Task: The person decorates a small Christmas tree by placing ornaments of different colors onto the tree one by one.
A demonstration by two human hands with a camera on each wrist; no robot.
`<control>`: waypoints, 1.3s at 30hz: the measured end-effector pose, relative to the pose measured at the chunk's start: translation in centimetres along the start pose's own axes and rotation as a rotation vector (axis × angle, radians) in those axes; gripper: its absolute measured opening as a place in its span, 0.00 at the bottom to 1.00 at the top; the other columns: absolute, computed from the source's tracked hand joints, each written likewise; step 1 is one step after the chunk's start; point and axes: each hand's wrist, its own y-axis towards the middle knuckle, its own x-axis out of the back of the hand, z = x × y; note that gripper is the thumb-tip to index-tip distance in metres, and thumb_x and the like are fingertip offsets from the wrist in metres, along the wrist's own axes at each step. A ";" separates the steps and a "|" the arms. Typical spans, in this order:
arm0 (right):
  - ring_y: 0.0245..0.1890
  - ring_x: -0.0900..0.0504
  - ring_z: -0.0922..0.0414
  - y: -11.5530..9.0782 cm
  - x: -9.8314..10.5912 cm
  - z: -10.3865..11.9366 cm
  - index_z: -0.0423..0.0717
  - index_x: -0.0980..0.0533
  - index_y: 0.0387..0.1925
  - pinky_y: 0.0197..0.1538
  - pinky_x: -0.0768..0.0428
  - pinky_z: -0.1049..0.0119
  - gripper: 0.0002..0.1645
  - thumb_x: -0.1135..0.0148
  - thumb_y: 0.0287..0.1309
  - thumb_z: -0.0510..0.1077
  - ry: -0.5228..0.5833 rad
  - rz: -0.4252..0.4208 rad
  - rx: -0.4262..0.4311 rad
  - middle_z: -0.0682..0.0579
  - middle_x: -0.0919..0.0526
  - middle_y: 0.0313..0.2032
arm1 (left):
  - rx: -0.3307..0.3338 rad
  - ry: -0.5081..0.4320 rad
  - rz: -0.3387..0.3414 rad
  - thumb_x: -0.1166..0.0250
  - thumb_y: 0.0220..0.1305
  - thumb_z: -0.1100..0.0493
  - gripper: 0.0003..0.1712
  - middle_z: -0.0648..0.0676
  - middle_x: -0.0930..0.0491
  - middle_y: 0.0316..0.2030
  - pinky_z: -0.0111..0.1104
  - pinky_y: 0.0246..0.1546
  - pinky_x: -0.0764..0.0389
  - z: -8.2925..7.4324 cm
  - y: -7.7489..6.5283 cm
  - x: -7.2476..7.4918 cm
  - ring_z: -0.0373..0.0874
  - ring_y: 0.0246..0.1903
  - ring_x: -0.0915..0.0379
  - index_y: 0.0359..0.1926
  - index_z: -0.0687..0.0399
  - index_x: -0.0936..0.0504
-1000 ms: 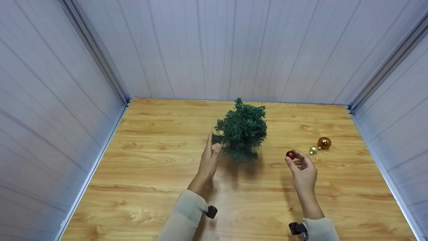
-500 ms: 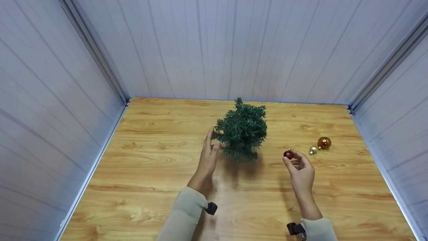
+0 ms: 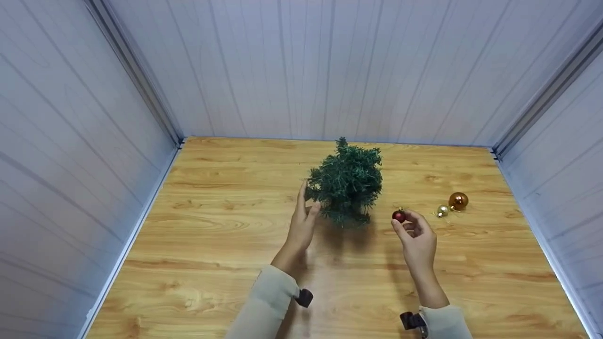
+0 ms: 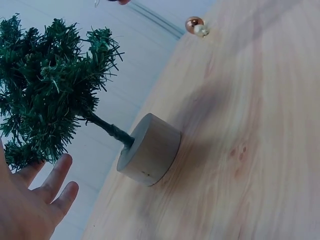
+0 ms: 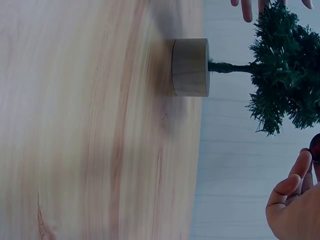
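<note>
Likely hanging: right hand (image 3: 419, 240) pinches red ball (image 3: 398, 216), left hand (image 3: 301, 229) splays, empty, by tree (image 3: 349, 181), which ball must next reach.

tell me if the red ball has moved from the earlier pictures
Yes: in the head view, the red ball, pinched in the right hand, has shifted left, away from the right wall.

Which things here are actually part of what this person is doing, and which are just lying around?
In use:
- green tree, left hand at its branches
- red bauble, pinched in the right hand

Lying on the table, unheld:
- brown-gold bauble
- smaller pale bauble near it
</note>
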 end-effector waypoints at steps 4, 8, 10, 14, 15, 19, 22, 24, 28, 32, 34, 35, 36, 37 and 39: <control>0.31 0.22 0.65 -0.1 -0.1 0.2 0.35 0.21 0.49 0.34 0.24 0.76 0.19 0.29 0.55 0.37 0.014 0.004 0.004 0.64 0.18 0.35 | 0.001 -0.003 0.013 0.52 0.77 0.50 0.38 0.53 0.56 0.77 0.55 0.58 0.28 -0.1 -0.5 -0.4 0.52 0.61 0.28 0.77 0.25 0.63; 0.31 0.22 0.65 -0.1 -0.2 0.5 0.35 0.22 0.49 0.34 0.24 0.77 0.19 0.29 0.55 0.36 0.030 0.002 0.001 0.66 0.18 0.35 | -0.009 -0.003 0.020 0.52 0.75 0.42 0.39 0.57 0.51 0.76 0.55 0.58 0.28 -0.1 -1.0 -0.6 0.51 0.60 0.27 0.77 0.28 0.63; 0.31 0.22 0.65 -0.1 -0.2 0.6 0.34 0.22 0.49 0.34 0.24 0.77 0.19 0.29 0.55 0.35 0.035 0.002 0.004 0.65 0.18 0.35 | -0.016 0.000 0.022 0.52 0.74 0.38 0.40 0.56 0.52 0.77 0.54 0.57 0.27 0.0 -1.2 -0.8 0.52 0.60 0.27 0.78 0.29 0.62; 0.31 0.22 0.65 -0.2 -0.2 0.9 0.34 0.21 0.49 0.34 0.24 0.77 0.20 0.29 0.55 0.36 0.039 0.007 0.009 0.65 0.18 0.35 | -0.023 0.008 0.019 0.51 0.74 0.40 0.40 0.54 0.55 0.77 0.55 0.56 0.27 0.2 -1.6 -1.0 0.53 0.60 0.28 0.78 0.30 0.62; 0.31 0.22 0.65 -0.3 -0.2 1.0 0.34 0.21 0.49 0.35 0.24 0.77 0.20 0.29 0.55 0.36 0.036 0.010 0.008 0.65 0.18 0.35 | -0.019 0.011 0.019 0.51 0.74 0.41 0.40 0.52 0.56 0.78 0.54 0.56 0.26 0.2 -1.7 -1.0 0.53 0.61 0.28 0.78 0.29 0.62; 0.31 0.22 0.64 -0.3 -0.2 1.1 0.35 0.21 0.49 0.35 0.24 0.77 0.20 0.29 0.55 0.37 0.030 0.012 0.012 0.64 0.18 0.35 | -0.025 0.001 0.033 0.51 0.76 0.49 0.39 0.52 0.57 0.78 0.54 0.55 0.26 0.0 -2.1 -1.1 0.54 0.60 0.29 0.79 0.35 0.62; 0.32 0.22 0.64 -0.3 -0.2 1.1 0.35 0.21 0.50 0.35 0.24 0.76 0.21 0.29 0.54 0.36 0.031 0.011 0.017 0.62 0.18 0.35 | -0.033 -0.014 0.047 0.52 0.76 0.52 0.39 0.54 0.57 0.78 0.54 0.56 0.25 -0.1 -2.4 -1.2 0.56 0.60 0.29 0.79 0.38 0.62; 0.32 0.22 0.64 -0.3 -0.2 1.2 0.35 0.21 0.50 0.35 0.24 0.76 0.21 0.28 0.54 0.36 0.037 0.011 0.018 0.62 0.18 0.36 | -0.039 -0.018 0.050 0.52 0.76 0.53 0.39 0.55 0.56 0.78 0.54 0.56 0.26 -0.2 -2.5 -1.3 0.57 0.61 0.30 0.79 0.39 0.61; 0.32 0.22 0.64 -0.2 -0.2 1.3 0.35 0.21 0.50 0.35 0.24 0.76 0.21 0.28 0.54 0.36 0.039 0.010 0.017 0.63 0.18 0.35 | -0.044 -0.012 0.046 0.51 0.76 0.53 0.38 0.57 0.55 0.77 0.54 0.56 0.26 -0.2 -2.5 -1.5 0.57 0.60 0.29 0.79 0.41 0.59; 0.31 0.22 0.65 -0.2 -0.1 1.5 0.35 0.21 0.50 0.35 0.24 0.76 0.21 0.28 0.54 0.36 0.032 0.005 0.027 0.65 0.18 0.35 | -0.040 -0.016 0.053 0.50 0.76 0.52 0.38 0.56 0.54 0.77 0.53 0.55 0.25 -0.3 -2.7 -1.8 0.56 0.59 0.27 0.79 0.42 0.58; 0.31 0.22 0.65 -0.3 -0.1 1.6 0.35 0.21 0.50 0.35 0.24 0.76 0.21 0.28 0.54 0.36 0.030 0.000 0.035 0.66 0.18 0.35 | -0.048 -0.023 0.059 0.50 0.76 0.48 0.38 0.58 0.53 0.76 0.52 0.55 0.25 -0.3 -3.0 -1.9 0.57 0.59 0.28 0.79 0.41 0.57; 0.31 0.22 0.65 -0.3 -0.1 1.6 0.34 0.21 0.50 0.35 0.24 0.76 0.21 0.28 0.54 0.36 0.028 -0.002 0.038 0.66 0.18 0.35 | -0.056 -0.029 0.063 0.50 0.75 0.46 0.38 0.59 0.52 0.76 0.52 0.55 0.24 -0.3 -3.1 -2.0 0.57 0.59 0.28 0.78 0.40 0.56; 0.31 0.22 0.65 -0.3 -0.1 1.6 0.34 0.21 0.50 0.35 0.24 0.76 0.21 0.28 0.54 0.36 0.025 -0.004 0.041 0.67 0.18 0.35 | -0.064 -0.032 0.066 0.50 0.75 0.43 0.39 0.61 0.51 0.75 0.52 0.55 0.24 -0.3 -3.2 -2.2 0.59 0.60 0.28 0.78 0.39 0.56; 0.31 0.22 0.66 -0.3 -0.1 1.6 0.34 0.21 0.50 0.35 0.24 0.77 0.21 0.28 0.53 0.36 0.027 -0.005 0.044 0.67 0.18 0.35 | -0.075 -0.039 0.070 0.50 0.74 0.41 0.40 0.62 0.50 0.75 0.52 0.55 0.24 -0.3 -3.4 -2.3 0.60 0.60 0.29 0.78 0.40 0.56; 0.30 0.22 0.65 -0.4 -0.1 1.8 0.33 0.21 0.49 0.35 0.24 0.76 0.21 0.29 0.54 0.35 0.031 -0.005 0.037 0.67 0.19 0.34 | -0.087 -0.051 0.076 0.50 0.73 0.38 0.40 0.63 0.49 0.74 0.52 0.55 0.24 -0.2 -3.6 -2.5 0.63 0.60 0.30 0.78 0.38 0.56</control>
